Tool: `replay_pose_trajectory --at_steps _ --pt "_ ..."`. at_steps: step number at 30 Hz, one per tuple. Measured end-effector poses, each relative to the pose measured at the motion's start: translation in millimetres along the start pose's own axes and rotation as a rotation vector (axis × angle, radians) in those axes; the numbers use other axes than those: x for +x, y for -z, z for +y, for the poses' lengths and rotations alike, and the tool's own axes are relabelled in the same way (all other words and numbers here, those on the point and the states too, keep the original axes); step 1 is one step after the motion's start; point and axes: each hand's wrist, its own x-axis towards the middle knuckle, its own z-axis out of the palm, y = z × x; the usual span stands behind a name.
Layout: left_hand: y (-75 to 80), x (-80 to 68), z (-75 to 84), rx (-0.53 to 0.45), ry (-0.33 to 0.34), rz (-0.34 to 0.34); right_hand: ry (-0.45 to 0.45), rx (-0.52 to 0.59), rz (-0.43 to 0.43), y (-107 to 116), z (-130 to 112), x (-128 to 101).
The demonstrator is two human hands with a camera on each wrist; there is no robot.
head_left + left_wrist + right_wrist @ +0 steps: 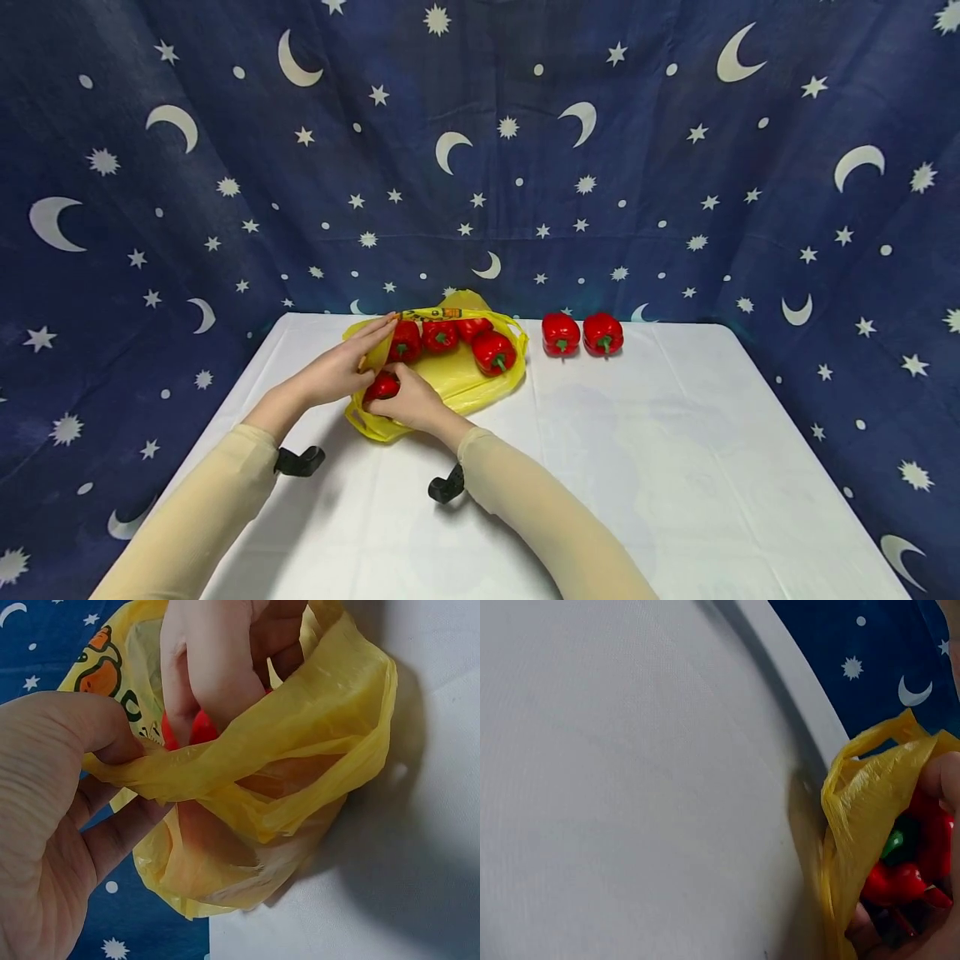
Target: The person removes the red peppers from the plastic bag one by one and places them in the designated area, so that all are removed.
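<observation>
A yellow plastic bag (456,380) lies open on the table, with several red bell peppers (493,352) inside it. My left hand (341,367) pinches the bag's left edge between thumb and fingers; the left wrist view shows the film (225,765) stretched from that pinch. Reaching into the bag's left end, my right hand (411,400) grips a red bell pepper (383,386). In the right wrist view, this pepper's green stem (894,844) shows between thumb and fingers, beside the yellow film. Part of the pepper is hidden behind the hand and bag.
Two more red bell peppers (561,334) stand side by side right of the bag, near the back edge of the white-covered table (675,467). A dark blue curtain (525,150) with moons and stars hangs close behind and around the table.
</observation>
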Motion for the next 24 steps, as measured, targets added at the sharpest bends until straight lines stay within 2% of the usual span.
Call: replay_pose_trajectory --at_steps 9,24 --pt "1.3 0.9 -0.7 -0.007 -0.006 -0.003 0.025 0.001 -0.023 12 7 -1" --pt "-1.1 -1.9 0.7 -0.017 0.017 -0.008 0.025 0.055 -0.034 7 12 1"
